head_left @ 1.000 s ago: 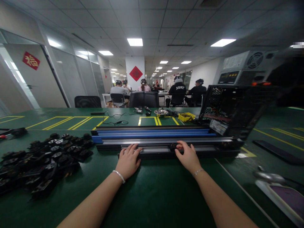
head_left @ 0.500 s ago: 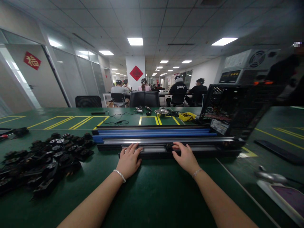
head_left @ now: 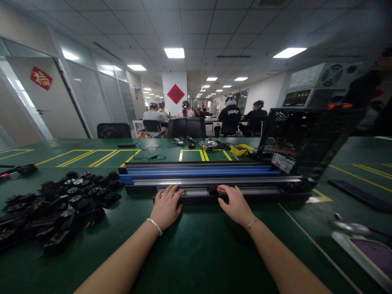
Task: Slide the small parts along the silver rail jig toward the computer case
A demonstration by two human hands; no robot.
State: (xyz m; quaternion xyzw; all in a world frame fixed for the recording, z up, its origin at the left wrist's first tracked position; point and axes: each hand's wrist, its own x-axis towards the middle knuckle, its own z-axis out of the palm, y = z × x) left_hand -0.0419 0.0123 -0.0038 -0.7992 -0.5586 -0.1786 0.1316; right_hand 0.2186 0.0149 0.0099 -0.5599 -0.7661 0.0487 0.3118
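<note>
My left hand (head_left: 166, 206) lies over the left part of a long black and silver metal rail (head_left: 196, 192), its fingers spread across the top. A small black piece (head_left: 212, 189) sits on that rail between my hands. My right hand (head_left: 235, 204) is at the right side of this piece, index finger and thumb apart, fingertips at or against it. Whether they touch cannot be made out. Behind the near rail lie more long rails, one of them blue (head_left: 199, 170).
Many small black parts (head_left: 73, 200) are heaped at left. An open computer case (head_left: 300, 139) with power supplies (head_left: 318, 81) on top stands right. Further back are a metal bowl (head_left: 208, 145) and a yellow tray (head_left: 241, 150). A flat device (head_left: 364, 255) lies front right.
My right hand has moved a little to the left, and the small black piece has slid left along the rail with it. My left hand has stayed put.
</note>
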